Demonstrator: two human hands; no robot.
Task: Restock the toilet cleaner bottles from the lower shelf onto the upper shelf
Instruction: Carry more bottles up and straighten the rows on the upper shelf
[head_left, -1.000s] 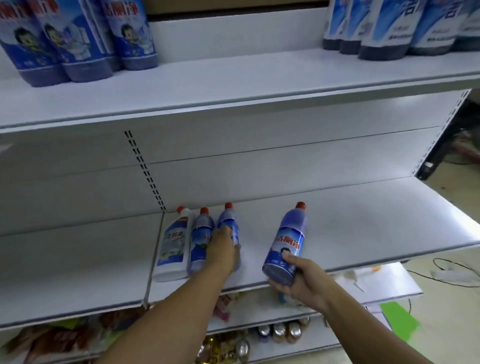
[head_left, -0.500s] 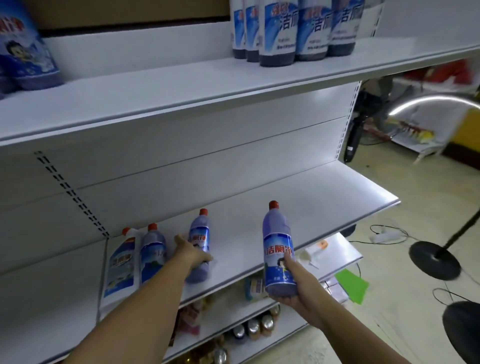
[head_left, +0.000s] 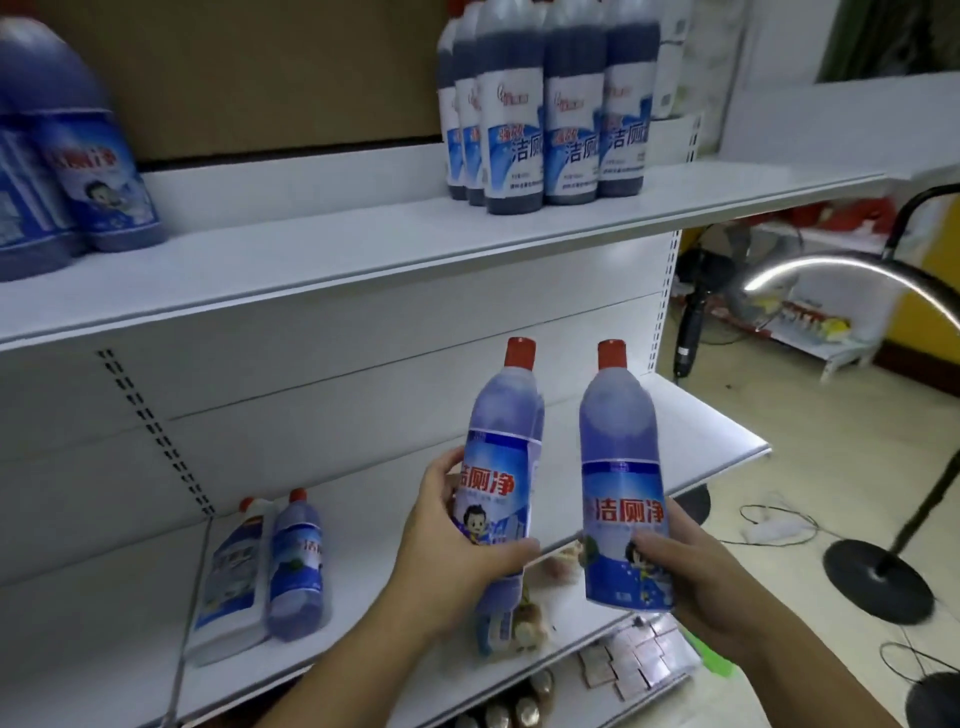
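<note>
The left hand (head_left: 457, 551) curls round the labelled belly of one red-capped blue plastic toilet cleaner bottle (head_left: 501, 457). The right hand (head_left: 711, 587) clasps a second such bottle (head_left: 621, 457) likewise. Both are upright before the white metal lower shelf (head_left: 691, 431). Full, they likely feel heavy and slick (glossy labels), so whole-hand grips suit.

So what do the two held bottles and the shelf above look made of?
The left bottle and right bottle: likely glossy translucent plastic, blue liquid showing through. The red caps look like opaque plastic. The upper shelf: probably white painted metal, smooth with a faint sheen.
</note>
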